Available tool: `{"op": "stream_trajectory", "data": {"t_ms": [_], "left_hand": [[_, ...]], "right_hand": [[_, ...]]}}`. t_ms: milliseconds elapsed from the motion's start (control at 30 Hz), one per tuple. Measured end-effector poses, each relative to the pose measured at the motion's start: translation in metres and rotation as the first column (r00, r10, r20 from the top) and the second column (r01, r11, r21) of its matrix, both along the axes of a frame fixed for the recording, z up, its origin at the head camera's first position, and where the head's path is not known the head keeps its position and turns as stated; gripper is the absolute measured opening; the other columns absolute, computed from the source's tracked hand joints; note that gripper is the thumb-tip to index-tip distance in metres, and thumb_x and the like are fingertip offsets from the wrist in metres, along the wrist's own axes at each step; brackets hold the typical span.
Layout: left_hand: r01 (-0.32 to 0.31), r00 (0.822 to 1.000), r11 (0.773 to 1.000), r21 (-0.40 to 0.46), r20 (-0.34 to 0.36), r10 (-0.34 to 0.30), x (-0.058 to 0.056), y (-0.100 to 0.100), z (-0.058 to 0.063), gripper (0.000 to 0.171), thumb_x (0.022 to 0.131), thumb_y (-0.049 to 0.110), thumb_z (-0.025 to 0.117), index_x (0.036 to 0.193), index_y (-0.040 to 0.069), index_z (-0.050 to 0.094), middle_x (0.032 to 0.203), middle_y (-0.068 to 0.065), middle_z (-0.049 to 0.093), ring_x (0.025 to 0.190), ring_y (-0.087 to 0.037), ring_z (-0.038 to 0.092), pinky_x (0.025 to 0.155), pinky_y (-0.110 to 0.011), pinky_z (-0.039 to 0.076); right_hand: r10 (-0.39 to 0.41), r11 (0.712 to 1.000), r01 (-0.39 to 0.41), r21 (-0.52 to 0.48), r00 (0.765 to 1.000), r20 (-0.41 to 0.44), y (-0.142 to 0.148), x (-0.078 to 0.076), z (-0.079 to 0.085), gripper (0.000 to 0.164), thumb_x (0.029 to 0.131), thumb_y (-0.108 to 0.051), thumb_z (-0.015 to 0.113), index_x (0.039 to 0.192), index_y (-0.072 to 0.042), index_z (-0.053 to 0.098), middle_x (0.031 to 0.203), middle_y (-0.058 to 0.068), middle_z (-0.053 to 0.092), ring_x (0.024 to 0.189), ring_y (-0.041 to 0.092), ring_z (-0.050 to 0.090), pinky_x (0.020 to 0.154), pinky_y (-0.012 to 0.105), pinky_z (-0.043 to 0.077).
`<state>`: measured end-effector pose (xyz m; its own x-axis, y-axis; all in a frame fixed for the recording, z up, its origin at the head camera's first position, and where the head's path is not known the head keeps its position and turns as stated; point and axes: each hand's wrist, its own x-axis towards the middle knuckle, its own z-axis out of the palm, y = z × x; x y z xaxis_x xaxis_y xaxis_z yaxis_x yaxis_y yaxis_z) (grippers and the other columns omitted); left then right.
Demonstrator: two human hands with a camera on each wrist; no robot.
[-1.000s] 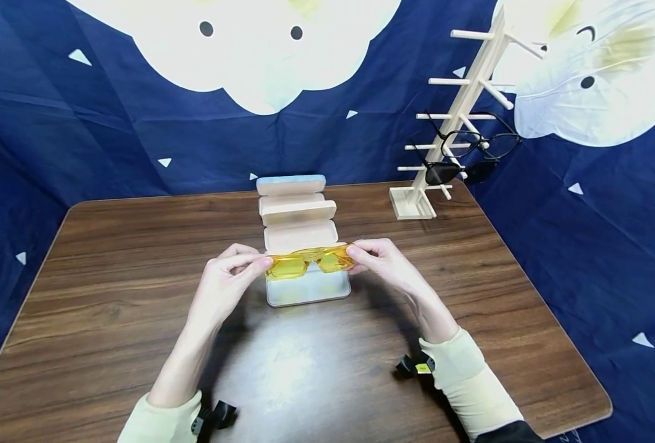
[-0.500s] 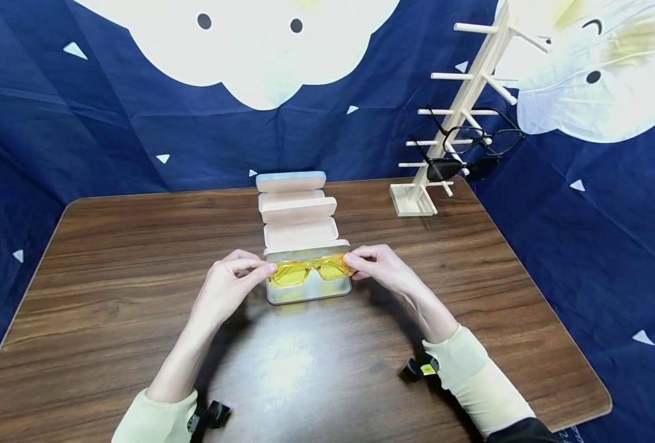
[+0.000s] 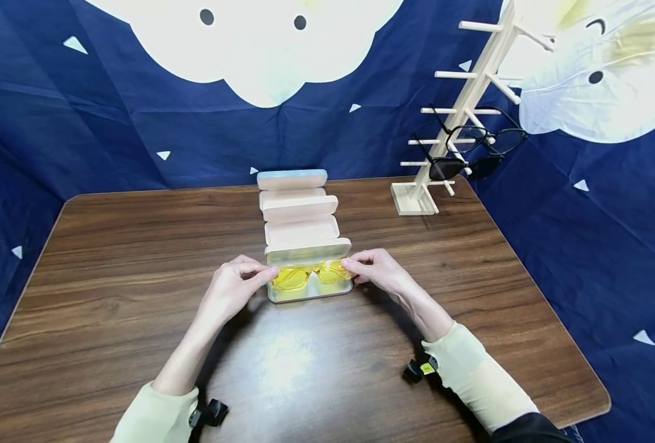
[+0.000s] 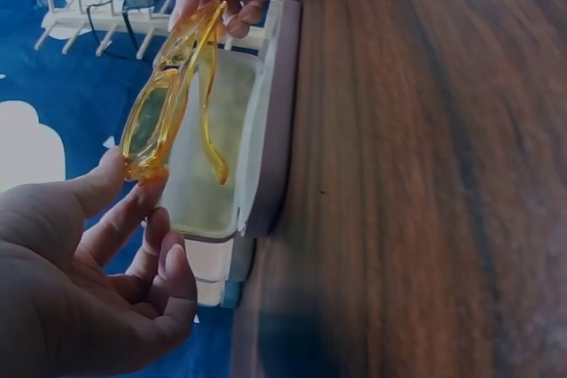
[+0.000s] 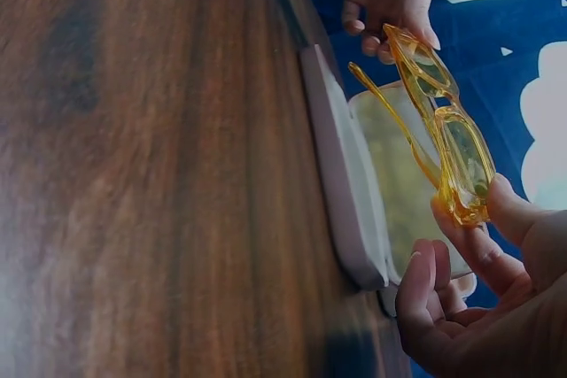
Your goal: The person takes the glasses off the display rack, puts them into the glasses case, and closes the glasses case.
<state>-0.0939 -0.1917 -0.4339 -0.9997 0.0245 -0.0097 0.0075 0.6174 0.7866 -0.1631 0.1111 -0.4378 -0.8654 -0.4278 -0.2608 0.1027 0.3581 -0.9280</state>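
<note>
Yellow transparent glasses are held level between both hands, over the nearest open glasses case. My left hand pinches one end of the frame between thumb and index finger. At the other end, my right hand pinches the frame the same way. In the left wrist view the glasses show a temple folded in behind the lenses. The right wrist view has the case's pale side wall just below the glasses. The case lid stands raised at the back.
Behind the nearest case, further open cases line up toward the blue curtain. A wooden glasses rack stands at the back right, bearing black-framed glasses and dark sunglasses. The wood-grain table has rounded corners.
Both hands have lowered the yellow glasses toward the nearest case and slightly nearer to me. The case's raised lid now shows behind them. The grip of both hands is unchanged.
</note>
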Motion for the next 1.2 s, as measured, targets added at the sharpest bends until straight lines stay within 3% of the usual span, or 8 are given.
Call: {"op": "stream_trajectory", "data": {"t_ms": [433,900,1033,1200], "left_hand": [[0.021,0.998,0.997,-0.077,0.058,-0.016,-0.006,-0.002,-0.008,0.031,0.097,0.042,0.069,0.102,0.015,0.083,0.108,-0.005,0.075,0.104,-0.023,0.068,0.086,-0.035,0.049],[0.044,0.993,0.995,-0.093,0.113,-0.033,-0.014,-0.002,-0.009,0.035,0.096,0.046,0.07,0.102,0.015,0.083,0.108,-0.007,0.076,0.106,-0.025,0.068,0.085,-0.039,0.051],[0.046,0.991,0.994,-0.102,0.133,-0.033,-0.016,-0.003,-0.011,0.034,0.096,0.047,0.07,0.102,0.015,0.083,0.109,-0.007,0.075,0.107,-0.025,0.067,0.084,-0.038,0.05],[0.05,0.988,0.993,-0.103,0.149,-0.034,-0.016,-0.003,-0.012,0.037,0.096,0.047,0.07,0.103,0.013,0.083,0.113,-0.009,0.076,0.112,-0.029,0.067,0.092,-0.046,0.053]], "right_hand": [[-0.035,0.992,0.037,0.117,0.999,-0.022,-0.003,-0.004,-0.009,0.028,0.098,-0.017,0.069,0.109,0.008,0.075,0.095,0.0,0.074,0.079,0.007,0.063,0.072,0.026,0.056],[-0.046,0.987,0.048,0.156,0.999,-0.018,-0.005,-0.01,-0.013,0.026,0.095,-0.018,0.074,0.102,0.007,0.077,0.076,-0.013,0.065,0.074,0.005,0.057,0.067,0.021,0.05],[-0.044,0.986,0.046,0.162,0.999,-0.017,-0.005,-0.012,-0.014,0.025,0.094,-0.018,0.075,0.103,0.005,0.077,0.079,-0.012,0.067,0.074,0.003,0.057,0.067,0.022,0.052],[-0.052,0.985,0.055,0.162,0.998,-0.023,-0.005,-0.013,-0.015,0.024,0.093,-0.018,0.077,0.104,0.003,0.079,0.088,-0.006,0.073,0.074,0.002,0.058,0.066,0.022,0.053]]}}
